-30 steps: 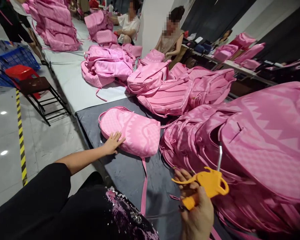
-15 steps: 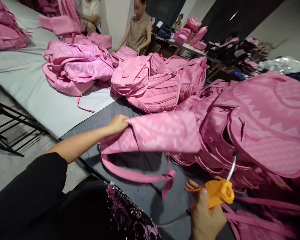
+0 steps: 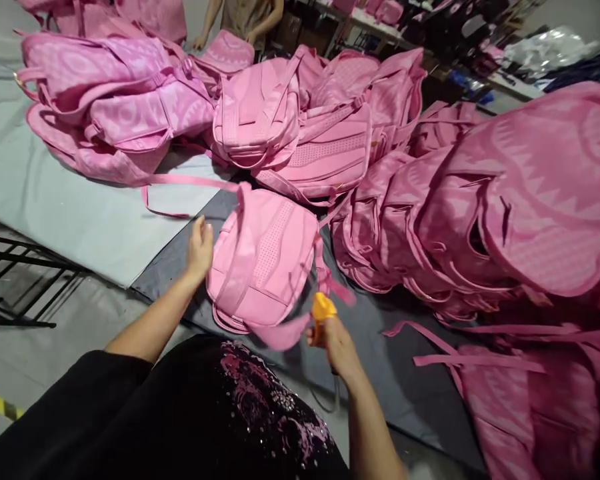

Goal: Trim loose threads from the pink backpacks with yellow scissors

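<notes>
A pink backpack (image 3: 285,233) lies on the dark grey cloth in front of me, its perforated back panel and shoulder straps facing up. My left hand (image 3: 200,248) is raised at the backpack's left edge, fingers pointing up; whether it touches the bag is unclear. My right hand (image 3: 333,340) grips a yellow-orange tool (image 3: 323,308) near the lower right side of the bag, beside a pink strap. The tool's metal nozzle cannot be made out from this angle.
Pink backpacks are piled at the back left (image 3: 125,100), back middle (image 3: 260,107) and right (image 3: 545,200). Another lies at the lower right (image 3: 545,400). A person's arms (image 3: 265,23) show behind the table. A black metal rack (image 3: 20,287) stands at the left.
The backpack has turned over, showing its back panel, and now lies on the cloth. My left hand has let go of it. My right hand has moved left with the tool.
</notes>
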`<action>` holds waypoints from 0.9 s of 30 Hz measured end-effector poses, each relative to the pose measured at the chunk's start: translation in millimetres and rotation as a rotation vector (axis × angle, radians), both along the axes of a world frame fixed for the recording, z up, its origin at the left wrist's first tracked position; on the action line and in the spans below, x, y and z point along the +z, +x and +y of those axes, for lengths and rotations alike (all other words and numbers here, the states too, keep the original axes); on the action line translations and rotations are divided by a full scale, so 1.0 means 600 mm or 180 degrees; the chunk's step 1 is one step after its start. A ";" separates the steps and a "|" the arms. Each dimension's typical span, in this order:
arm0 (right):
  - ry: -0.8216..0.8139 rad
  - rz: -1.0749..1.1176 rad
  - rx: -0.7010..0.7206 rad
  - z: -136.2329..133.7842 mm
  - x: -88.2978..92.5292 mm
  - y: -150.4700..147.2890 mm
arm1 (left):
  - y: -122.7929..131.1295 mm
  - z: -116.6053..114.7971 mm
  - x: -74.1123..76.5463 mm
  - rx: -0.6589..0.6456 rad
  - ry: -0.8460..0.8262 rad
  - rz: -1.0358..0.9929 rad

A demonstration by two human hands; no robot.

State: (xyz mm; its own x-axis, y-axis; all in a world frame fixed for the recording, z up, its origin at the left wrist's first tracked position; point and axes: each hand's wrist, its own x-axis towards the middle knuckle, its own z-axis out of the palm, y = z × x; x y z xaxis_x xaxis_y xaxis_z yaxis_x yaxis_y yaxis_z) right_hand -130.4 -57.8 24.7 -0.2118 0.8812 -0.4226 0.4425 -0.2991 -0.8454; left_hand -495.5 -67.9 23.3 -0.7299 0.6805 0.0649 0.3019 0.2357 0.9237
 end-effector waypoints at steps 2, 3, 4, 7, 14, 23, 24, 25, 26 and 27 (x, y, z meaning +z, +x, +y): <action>-0.0410 0.0027 0.0601 -0.007 -0.020 -0.034 | 0.063 -0.031 -0.007 -0.0322 -0.0306 0.0784; -0.0524 0.0019 0.0873 -0.008 -0.026 -0.047 | 0.094 -0.040 -0.015 -0.0658 -0.0588 0.1135; -0.0577 0.0038 0.1054 -0.005 -0.028 -0.058 | 0.122 -0.044 -0.028 -0.1003 -0.0902 0.1376; -0.0434 0.0135 0.0973 0.032 -0.007 -0.061 | 0.164 -0.029 -0.085 -0.1376 -0.1898 0.1559; 0.0257 -0.0718 0.1373 0.196 0.108 -0.056 | 0.079 -0.024 -0.166 -0.0657 -0.1233 -0.0395; 0.0816 -0.2548 0.2427 0.308 0.103 -0.259 | 0.003 -0.070 -0.155 -0.0798 -0.0328 -0.4181; 0.0704 -0.2487 0.2811 0.295 0.104 -0.268 | 0.000 -0.064 -0.154 -0.0700 -0.0460 -0.4274; 0.0593 -0.2342 0.3134 0.281 0.107 -0.272 | -0.002 -0.056 -0.155 -0.0574 -0.0618 -0.4338; 0.0521 -0.2174 0.3344 0.268 0.112 -0.274 | -0.004 -0.049 -0.156 -0.0438 -0.0775 -0.4370; 0.0481 -0.2047 0.3447 0.258 0.119 -0.275 | -0.004 -0.042 -0.157 -0.0313 -0.0925 -0.4362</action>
State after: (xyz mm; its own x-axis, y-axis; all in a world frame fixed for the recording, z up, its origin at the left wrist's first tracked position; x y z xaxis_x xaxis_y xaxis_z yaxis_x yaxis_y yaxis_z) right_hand -295.2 96.8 95.8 -0.6463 0.4343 -0.6274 0.7414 0.5518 -0.3818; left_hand -498.0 -93.3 -70.7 -0.0470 0.5978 -0.8002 -0.7609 0.4976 0.4164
